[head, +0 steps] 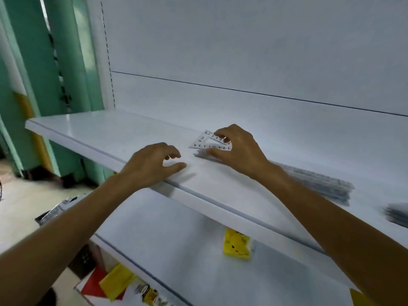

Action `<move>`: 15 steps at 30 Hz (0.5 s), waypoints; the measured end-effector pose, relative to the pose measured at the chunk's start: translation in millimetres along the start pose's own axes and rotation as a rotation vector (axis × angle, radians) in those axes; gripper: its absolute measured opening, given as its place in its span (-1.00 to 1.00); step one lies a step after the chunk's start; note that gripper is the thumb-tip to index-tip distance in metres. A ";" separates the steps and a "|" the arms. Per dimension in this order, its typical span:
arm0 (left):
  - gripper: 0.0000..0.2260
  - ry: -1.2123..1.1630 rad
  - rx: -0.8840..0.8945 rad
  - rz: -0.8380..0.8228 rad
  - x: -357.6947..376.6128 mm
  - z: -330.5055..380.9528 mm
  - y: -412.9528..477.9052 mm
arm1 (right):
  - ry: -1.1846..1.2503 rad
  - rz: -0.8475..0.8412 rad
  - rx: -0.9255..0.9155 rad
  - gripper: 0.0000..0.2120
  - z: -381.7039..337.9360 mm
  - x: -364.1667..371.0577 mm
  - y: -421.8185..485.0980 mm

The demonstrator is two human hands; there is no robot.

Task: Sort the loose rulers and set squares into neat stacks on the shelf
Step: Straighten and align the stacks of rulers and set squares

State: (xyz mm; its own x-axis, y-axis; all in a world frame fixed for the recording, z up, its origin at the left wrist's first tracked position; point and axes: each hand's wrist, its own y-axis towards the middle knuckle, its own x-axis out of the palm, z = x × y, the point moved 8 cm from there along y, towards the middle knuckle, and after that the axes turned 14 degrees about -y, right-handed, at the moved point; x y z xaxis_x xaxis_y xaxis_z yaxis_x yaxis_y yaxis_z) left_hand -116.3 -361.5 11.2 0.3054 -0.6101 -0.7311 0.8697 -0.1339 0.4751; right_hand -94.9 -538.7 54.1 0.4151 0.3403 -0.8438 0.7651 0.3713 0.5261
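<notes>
The right grip (240,149) is pinching a small clear set square (209,142) between the thumb and curled fingertips, holding it tilted just above the shelf (88,129). Just under that grip, at its thumb side, a low pile of clear pieces (202,154) is lying flat. Blur is hiding what they are, but they look like more set squares. The held one seems to be on its way onto that pile.

To the left of the right grip and apart from the set square, the left grip (154,164) is resting at the shelf's front edge. Its fingers are loosely curled, its thumb is stretched out, and it is holding nothing.

Behind the right grip, running out from under its forearm, a long stack of rulers (320,184) is lying fairly squared up. Farther out the same way, a second stack (397,213) is being cut off by the picture's edge.

Judging by this, the sorting is well along. At least two stacks are sitting gathered, a third pile is forming, and no stray ruler is showing on the visible stretch of shelf. What seems left is laying down the held set square and evening up the piles. Whether more loose pieces are waiting out of view cannot be told.

Below the grips, a yellow packet (237,245) is lying on the lower shelf (176,250).
</notes>
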 end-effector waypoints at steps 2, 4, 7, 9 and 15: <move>-0.75 -0.016 0.028 -0.041 -1.8 -14.0 10.3 | -0.002 -0.005 0.042 -0.57 -3.2 11.5 17.6; -0.75 -0.035 0.051 -0.081 -4.1 -28.8 21.6 | -0.003 -0.013 0.087 -0.58 -6.6 22.1 32.8; -0.75 -0.057 0.082 -0.099 -8.3 -49.6 38.8 | -0.031 -0.007 0.138 -0.58 -9.2 34.5 50.2; -0.76 -0.085 0.105 -0.105 -9.8 -60.9 48.1 | -0.051 0.011 0.173 -0.58 -8.5 39.9 57.4; -0.77 -0.140 0.171 -0.177 -7.1 -81.1 70.5 | -0.113 0.030 0.291 -0.58 2.1 44.1 64.9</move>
State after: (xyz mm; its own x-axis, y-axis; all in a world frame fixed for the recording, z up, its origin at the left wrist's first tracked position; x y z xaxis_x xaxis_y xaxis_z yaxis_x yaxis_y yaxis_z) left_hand -25.8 -303.3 10.2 0.0877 -0.6659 -0.7409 0.8229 -0.3706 0.4306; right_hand -25.9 -501.4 50.8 0.4792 0.2428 -0.8435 0.8538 0.0937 0.5121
